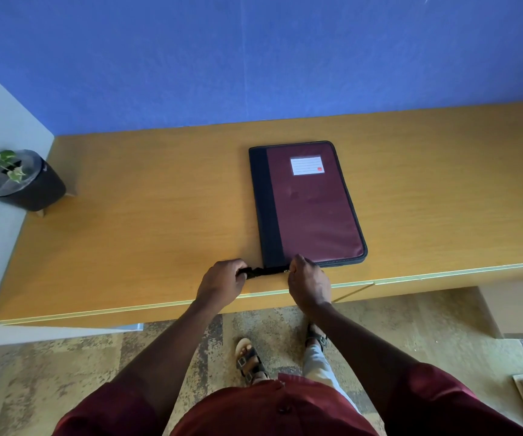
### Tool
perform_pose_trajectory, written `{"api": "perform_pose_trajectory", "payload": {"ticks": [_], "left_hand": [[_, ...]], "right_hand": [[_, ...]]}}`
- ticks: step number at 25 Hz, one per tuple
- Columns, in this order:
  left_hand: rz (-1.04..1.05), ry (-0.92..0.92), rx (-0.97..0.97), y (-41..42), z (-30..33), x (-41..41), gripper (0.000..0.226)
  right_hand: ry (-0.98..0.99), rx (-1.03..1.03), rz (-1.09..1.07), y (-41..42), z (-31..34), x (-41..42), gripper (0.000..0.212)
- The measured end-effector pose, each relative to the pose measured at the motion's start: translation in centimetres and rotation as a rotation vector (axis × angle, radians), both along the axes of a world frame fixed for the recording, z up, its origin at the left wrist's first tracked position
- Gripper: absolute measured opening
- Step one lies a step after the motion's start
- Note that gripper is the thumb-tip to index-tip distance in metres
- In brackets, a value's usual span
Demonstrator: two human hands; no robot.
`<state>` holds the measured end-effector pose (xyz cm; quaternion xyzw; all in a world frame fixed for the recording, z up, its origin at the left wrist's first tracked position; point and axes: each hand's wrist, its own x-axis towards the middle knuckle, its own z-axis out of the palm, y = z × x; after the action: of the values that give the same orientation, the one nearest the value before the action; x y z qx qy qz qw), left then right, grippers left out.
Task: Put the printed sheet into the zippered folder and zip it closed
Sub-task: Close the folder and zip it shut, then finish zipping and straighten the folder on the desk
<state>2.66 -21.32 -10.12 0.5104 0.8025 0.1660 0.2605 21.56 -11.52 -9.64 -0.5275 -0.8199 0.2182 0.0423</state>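
One maroon fabric zippered folder [312,204], rectangular, flat on wooden desk [147,215], 12 o'clock of both hands. Left hand [222,283] gripping black strap [261,272]; right hand [309,283] pinching zipper pull [286,271].

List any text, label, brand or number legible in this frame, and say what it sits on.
No text can be read.
Label card on the zippered folder: ruled lines only, with a small red mark in one corner too small to make out.
Plant pot: a faint light mark near the rim, too blurred to read.
Nothing printed shows on the desk or the blue wall.
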Motion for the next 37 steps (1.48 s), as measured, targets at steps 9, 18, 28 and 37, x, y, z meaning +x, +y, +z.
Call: {"api": "perform_pose_trajectory", "payload": {"ticks": [9, 18, 28, 37], "left_hand": [[0.007, 0.024, 0.022, 0.3, -0.4, 0.0, 0.025], [0.075, 0.032, -0.071, 1.3, 0.2, 0.3, 0.017], [0.147, 0.001, -0.265, 5.6, 1.5, 1.0, 0.013], [0.196, -0.007, -0.213, 11.6, 1.5, 2.9, 0.09]], "right_hand": [[-0.068, 0.038, -0.116, 4.3, 0.2, 5.7, 0.014], [-0.066, 0.051, -0.19, 7.6, 0.4, 10.5, 0.008], [-0.1, -0.016, -0.147, 12.8, 0.6, 13.5, 0.005], [-0.11, 0.011, 0.043, 16.3, 0.0, 14.4, 0.014]]}}
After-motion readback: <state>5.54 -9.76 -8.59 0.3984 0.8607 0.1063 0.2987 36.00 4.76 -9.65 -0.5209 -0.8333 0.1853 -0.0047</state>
